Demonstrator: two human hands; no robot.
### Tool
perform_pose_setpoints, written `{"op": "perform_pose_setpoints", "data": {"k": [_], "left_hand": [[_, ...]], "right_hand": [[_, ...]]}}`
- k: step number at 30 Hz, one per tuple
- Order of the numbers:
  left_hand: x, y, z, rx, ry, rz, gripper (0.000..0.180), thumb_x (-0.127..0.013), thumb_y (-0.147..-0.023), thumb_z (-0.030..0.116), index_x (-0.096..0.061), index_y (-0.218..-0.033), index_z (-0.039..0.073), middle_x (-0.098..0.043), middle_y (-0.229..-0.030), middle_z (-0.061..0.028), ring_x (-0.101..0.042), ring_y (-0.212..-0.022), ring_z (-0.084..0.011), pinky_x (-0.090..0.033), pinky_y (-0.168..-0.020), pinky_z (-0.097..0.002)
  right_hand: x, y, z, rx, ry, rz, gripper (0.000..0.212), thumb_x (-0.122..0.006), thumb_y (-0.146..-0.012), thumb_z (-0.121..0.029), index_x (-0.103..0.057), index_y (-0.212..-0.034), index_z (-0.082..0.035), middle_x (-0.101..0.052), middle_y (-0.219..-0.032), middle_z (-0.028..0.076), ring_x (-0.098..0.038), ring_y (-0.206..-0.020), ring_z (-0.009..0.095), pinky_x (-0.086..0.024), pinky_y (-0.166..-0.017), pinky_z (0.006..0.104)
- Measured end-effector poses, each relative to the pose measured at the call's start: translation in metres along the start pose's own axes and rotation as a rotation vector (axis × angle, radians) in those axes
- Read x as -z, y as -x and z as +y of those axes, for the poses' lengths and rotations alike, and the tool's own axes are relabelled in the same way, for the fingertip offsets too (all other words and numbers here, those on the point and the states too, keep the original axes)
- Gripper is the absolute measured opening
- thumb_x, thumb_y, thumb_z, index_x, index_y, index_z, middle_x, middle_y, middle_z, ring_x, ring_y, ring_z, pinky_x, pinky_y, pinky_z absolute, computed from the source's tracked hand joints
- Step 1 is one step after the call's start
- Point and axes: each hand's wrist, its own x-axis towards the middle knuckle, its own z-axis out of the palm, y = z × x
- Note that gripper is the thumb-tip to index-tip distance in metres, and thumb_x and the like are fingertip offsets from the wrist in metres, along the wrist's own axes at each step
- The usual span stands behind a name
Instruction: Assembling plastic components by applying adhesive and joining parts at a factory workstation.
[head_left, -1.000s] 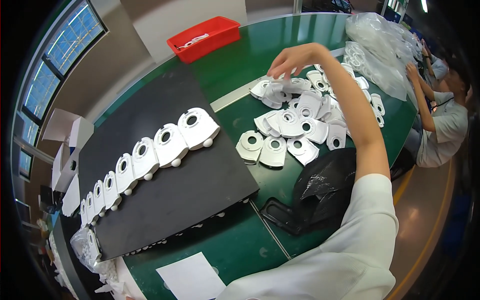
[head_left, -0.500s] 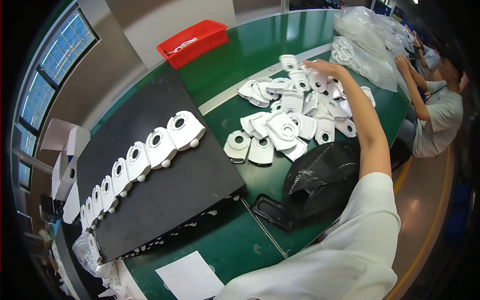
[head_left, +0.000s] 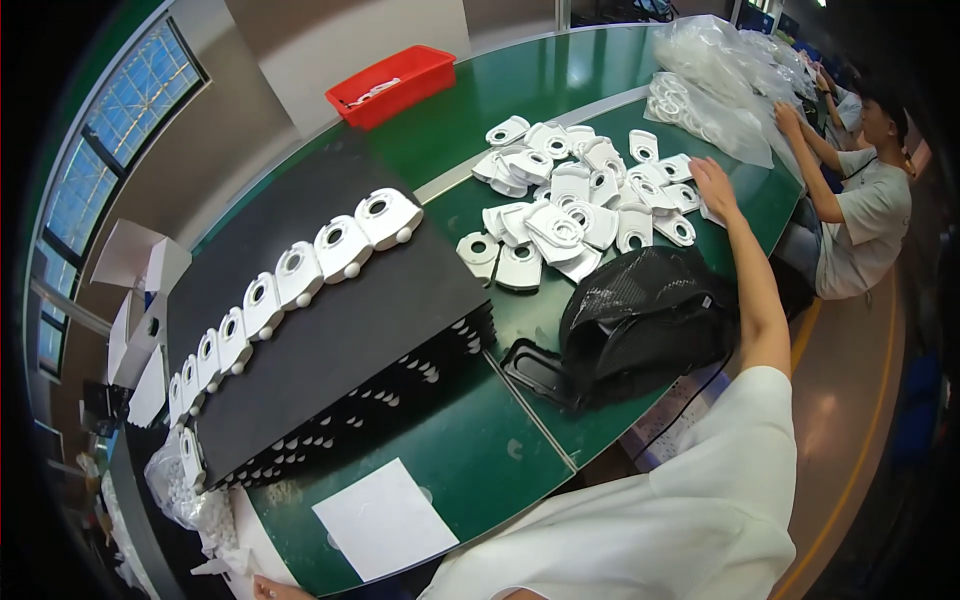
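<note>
My right hand [head_left: 714, 188] reaches to the right edge of a loose pile of white plastic housings [head_left: 570, 185], each with a round hole. Its fingers are stretched out beside the outermost pieces, and a white part shows just under the palm. Only a small piece of my left hand [head_left: 275, 590] enters at the lower left edge; its fingers are mostly cut off. To the left, a row of similar white housings [head_left: 296, 272] runs along the top of a stack of black boards [head_left: 330, 380], small white knobs at their lower ends.
A black mesh bag [head_left: 650, 315] lies in front of the pile, beside a black tray-like frame [head_left: 540, 370]. White paper [head_left: 385, 520] rests on the green table. Farther off are a red bin [head_left: 390, 85] and clear plastic bags [head_left: 715, 90]. Co-workers [head_left: 865, 200] sit at the right.
My right hand has drawn back from the far side of the pile to its right edge. One housing now lies apart at the far right. Part of my left hand has come into view.
</note>
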Motion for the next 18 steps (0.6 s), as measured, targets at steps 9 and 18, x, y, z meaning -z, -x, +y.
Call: {"op": "perform_pose_setpoints", "data": {"k": [9, 18], "left_hand": [[-0.004, -0.004, -0.025, 0.044, 0.122, -0.075, 0.032, -0.052, -0.088, 0.026, -0.058, -0.091, -0.006, -0.061, -0.085, -0.0158, -0.055, -0.078, -0.0263, -0.044, -0.073, -0.0327], [0.006, -0.003, -0.018, -0.019, 0.194, -0.104, 0.024, -0.053, -0.088, 0.019, -0.058, -0.088, -0.004, -0.06, -0.082, -0.0142, -0.055, -0.075, -0.0257, -0.044, -0.071, -0.0337]], "right_hand": [[-0.037, 0.017, -0.168, -0.218, -0.662, -0.038, 0.054, -0.058, -0.075, -0.038, -0.052, -0.119, -0.008, -0.055, -0.115, 0.016, -0.049, -0.11, 0.031, -0.039, -0.091, 0.0373], [0.038, 0.086, -0.282, 0.543, -0.298, 0.077, 0.049, -0.072, -0.057, -0.013, -0.058, -0.104, -0.006, -0.062, -0.092, 0.016, -0.06, -0.084, 0.031, -0.047, -0.075, 0.0387]]}}
